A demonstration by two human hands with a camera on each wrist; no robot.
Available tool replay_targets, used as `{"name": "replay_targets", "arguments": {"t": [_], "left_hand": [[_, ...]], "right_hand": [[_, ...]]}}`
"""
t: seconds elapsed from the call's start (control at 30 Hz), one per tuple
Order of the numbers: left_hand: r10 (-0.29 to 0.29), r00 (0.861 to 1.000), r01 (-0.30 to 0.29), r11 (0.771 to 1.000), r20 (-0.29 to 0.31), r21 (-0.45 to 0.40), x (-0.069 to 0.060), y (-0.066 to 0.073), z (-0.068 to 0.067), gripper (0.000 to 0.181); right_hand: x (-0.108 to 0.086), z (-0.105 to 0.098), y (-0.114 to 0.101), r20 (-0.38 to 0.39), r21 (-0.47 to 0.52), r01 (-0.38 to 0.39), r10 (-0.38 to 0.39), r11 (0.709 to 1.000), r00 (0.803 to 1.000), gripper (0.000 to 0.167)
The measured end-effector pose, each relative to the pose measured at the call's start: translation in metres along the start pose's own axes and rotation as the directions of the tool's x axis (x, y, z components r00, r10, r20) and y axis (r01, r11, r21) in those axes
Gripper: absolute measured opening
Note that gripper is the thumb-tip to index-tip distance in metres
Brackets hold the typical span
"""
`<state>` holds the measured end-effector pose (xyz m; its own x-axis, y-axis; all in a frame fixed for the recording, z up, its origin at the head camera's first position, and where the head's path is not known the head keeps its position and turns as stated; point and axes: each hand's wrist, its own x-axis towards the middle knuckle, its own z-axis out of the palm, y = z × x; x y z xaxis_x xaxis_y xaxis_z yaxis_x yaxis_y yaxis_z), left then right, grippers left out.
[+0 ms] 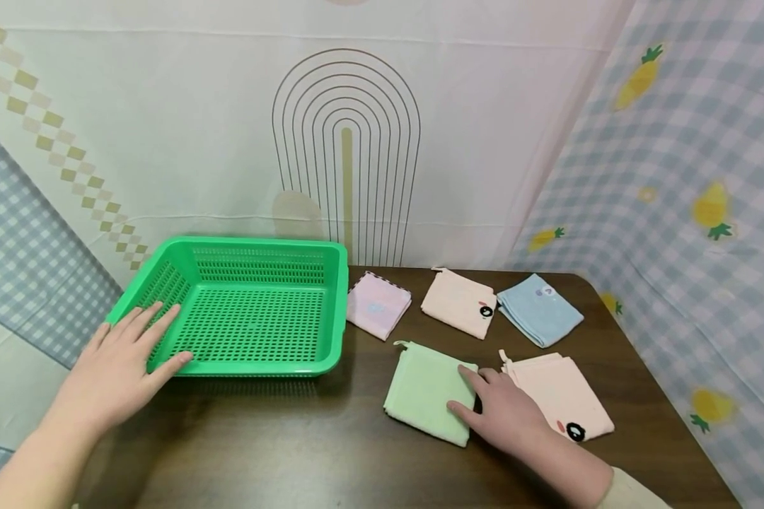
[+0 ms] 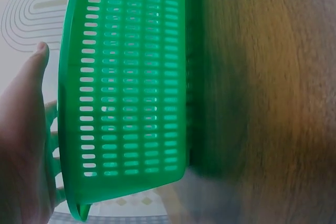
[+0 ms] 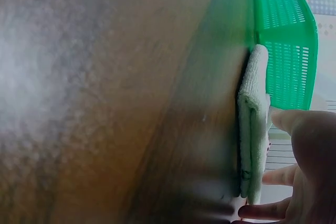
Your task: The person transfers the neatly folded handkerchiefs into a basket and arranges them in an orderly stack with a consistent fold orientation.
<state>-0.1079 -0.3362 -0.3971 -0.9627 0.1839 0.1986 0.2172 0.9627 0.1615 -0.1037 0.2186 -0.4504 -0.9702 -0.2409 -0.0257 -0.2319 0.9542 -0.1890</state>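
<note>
A folded light green towel [image 1: 429, 392] with a small hanging loop lies on the table. My right hand [image 1: 506, 410] is at its right side, thumb and forefinger touching its top and the other fingers by its edge. In the right wrist view the towel [image 3: 253, 124] appears edge-on as a thick fold, with no visible grip around it. My left hand [image 1: 117, 367] rests with fingers spread over the left rim of a green plastic basket [image 1: 255, 369]. From the left wrist the basket's slotted wall [image 2: 121, 103] fills the middle, and fingers show behind the rim.
Right of the basket lie a folded pink-lilac towel [image 1: 378, 305], a cream towel [image 1: 458, 300] and a blue towel [image 1: 537, 311]. Another cream towel [image 1: 560, 392] with an eye pattern lies beside my right hand. Patterned cloth [image 1: 687, 212] hangs along the brown table [image 1: 280, 445].
</note>
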Motion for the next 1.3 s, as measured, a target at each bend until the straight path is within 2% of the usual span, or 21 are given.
{"name": "replay_targets", "arguments": {"t": [0.47,0.8,1.3], "left_hand": [[-0.013,0.999,0.014,1.0,0.046,-0.008,0.0017,-0.0045,0.0055,0.085],[-0.003,0.999,0.003,1.0,0.054,-0.004,0.0054,-0.0066,0.0045,0.084],[0.0,0.998,0.0,1.0,0.066,-0.004,0.0063,-0.0104,0.0032,0.084]], "right_hand": [[0.0033,0.0018,-0.0003,-0.009,-0.049,0.004,-0.004,0.999,1.0,0.076],[0.0051,0.0039,-0.0021,0.023,-0.071,-0.006,0.008,0.997,1.0,0.078],[0.0102,0.0027,-0.0065,0.06,0.068,-0.035,0.031,0.997,0.998,0.078]]}}
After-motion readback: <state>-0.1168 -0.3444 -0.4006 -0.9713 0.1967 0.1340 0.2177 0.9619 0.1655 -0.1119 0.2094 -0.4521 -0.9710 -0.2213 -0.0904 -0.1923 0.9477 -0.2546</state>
